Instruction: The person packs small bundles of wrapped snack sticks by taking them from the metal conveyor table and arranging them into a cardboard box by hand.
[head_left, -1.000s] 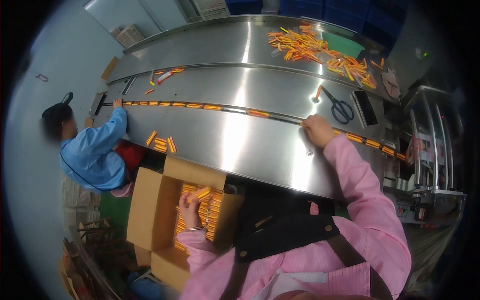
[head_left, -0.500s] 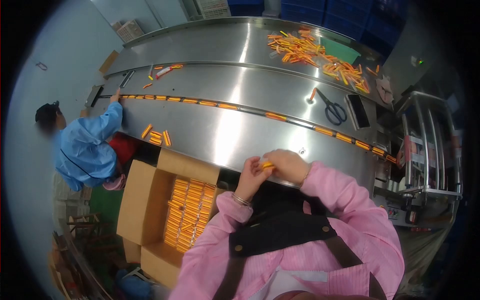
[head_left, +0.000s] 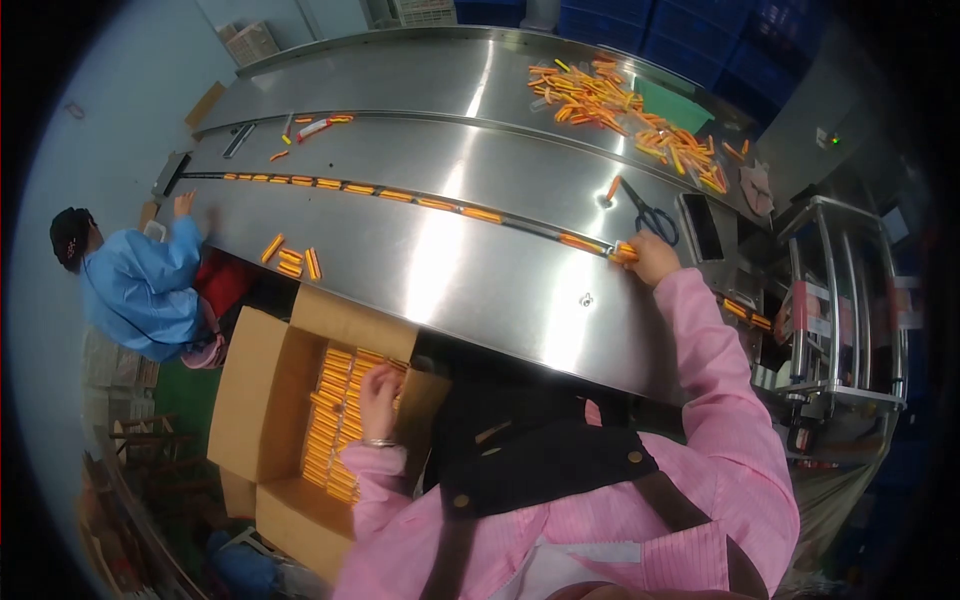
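Note:
My right hand [head_left: 655, 257] is closed on a small orange-yellow stick bundle [head_left: 624, 252] at the narrow channel in the steel table. Just left of it, another orange-yellow piece [head_left: 581, 242] lies in the channel. My left hand [head_left: 378, 398] is over the right side of a cardboard box [head_left: 250, 395], its fingers loosely bent and partly apart. I see nothing held in it, though its fingertips are partly hidden. Rows of orange-yellow sticks [head_left: 325, 430] fill the box below that hand.
A co-worker in blue [head_left: 145, 290] sits at the far left. Scissors [head_left: 655, 222] and a phone [head_left: 702, 226] lie beyond my right hand. Loose sticks [head_left: 590, 95] are heaped at the back. A metal-framed machine [head_left: 835, 310] stands at the right.
My hands have parted: the right went forward to the channel with orange-yellow sticks, the left went down to the box. The view has shifted slightly. The co-worker's hand has drawn back from the channel.

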